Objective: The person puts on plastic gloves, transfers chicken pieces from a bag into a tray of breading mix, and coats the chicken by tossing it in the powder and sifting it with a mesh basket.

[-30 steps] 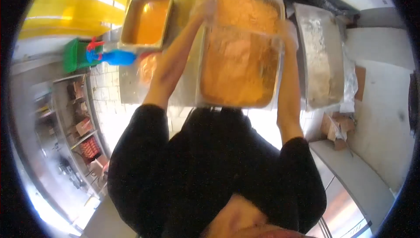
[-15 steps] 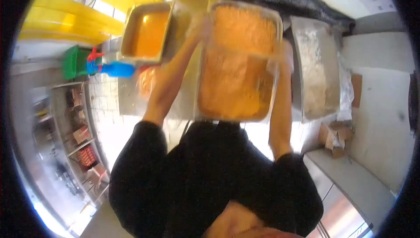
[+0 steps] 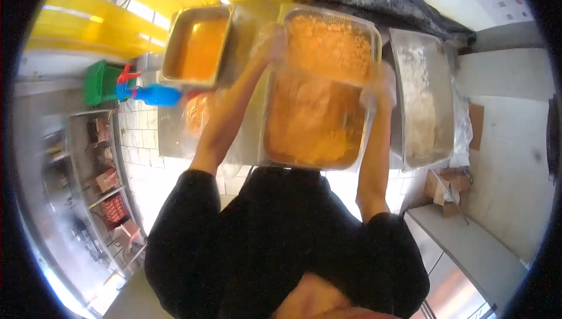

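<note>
Two hands of ours grasp opposite sides of the basket [image 3: 336,14] of orange crumbs, the left hand [image 3: 272,45] and right hand [image 3: 377,89] each with a closed grip, though blur hides our exact finger positions. Below it we see the large tray [image 3: 264,134] of orange powder [image 3: 316,134] on the counter [image 3: 249,140], with a pan [image 3: 165,55] of orange liquid [image 3: 202,46] to our left and a whitish, powdery tray [image 3: 452,93] to our right.

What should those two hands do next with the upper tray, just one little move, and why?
Probably a gentle side-to-side shake: the left hand and right hand are at opposite sides of the upper tray, which overlaps the lower tray. Its orange contents look lumpy, so that might loosen them; blur hides the exact grip.
</note>
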Demonstrator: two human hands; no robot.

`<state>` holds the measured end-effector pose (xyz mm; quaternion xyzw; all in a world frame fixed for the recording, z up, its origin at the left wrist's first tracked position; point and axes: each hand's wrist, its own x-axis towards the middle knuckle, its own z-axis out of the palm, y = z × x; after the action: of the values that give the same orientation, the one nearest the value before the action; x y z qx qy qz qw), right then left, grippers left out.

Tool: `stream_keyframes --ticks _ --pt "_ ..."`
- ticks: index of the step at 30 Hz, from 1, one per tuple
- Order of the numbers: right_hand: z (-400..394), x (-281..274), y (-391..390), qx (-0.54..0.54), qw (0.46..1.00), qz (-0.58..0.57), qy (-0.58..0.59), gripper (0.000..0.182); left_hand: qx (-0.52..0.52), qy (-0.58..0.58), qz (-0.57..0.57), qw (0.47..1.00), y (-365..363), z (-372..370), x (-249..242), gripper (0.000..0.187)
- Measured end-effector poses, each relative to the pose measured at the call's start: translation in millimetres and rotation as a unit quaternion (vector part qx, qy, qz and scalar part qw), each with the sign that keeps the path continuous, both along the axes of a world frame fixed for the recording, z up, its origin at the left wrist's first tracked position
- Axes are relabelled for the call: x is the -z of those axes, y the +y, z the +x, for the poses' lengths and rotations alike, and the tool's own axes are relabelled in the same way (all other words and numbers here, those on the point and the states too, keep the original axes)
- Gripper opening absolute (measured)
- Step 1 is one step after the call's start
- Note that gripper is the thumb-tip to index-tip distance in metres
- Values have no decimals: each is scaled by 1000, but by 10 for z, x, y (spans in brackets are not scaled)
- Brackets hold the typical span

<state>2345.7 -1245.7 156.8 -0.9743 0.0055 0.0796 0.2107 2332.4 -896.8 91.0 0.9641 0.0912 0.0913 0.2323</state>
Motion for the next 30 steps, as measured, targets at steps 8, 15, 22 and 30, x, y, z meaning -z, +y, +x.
stream_keyframes --ticks 8,15,22,30 --pt "-26 38 22 4 1000 5 12 32 -66 8 -66 996 48 -131 -106 26" --pt "49 -83 100 -14 998 -28 47 39 -38 1 -116 993 92 -81 145 32" --pt "-60 1 56 3 1000 -2 17 37 7 -374 62 925 11 -143 464 26" --pt "-9 18 26 1 1000 -10 29 36 98 65 84 989 187 -74 426 18"
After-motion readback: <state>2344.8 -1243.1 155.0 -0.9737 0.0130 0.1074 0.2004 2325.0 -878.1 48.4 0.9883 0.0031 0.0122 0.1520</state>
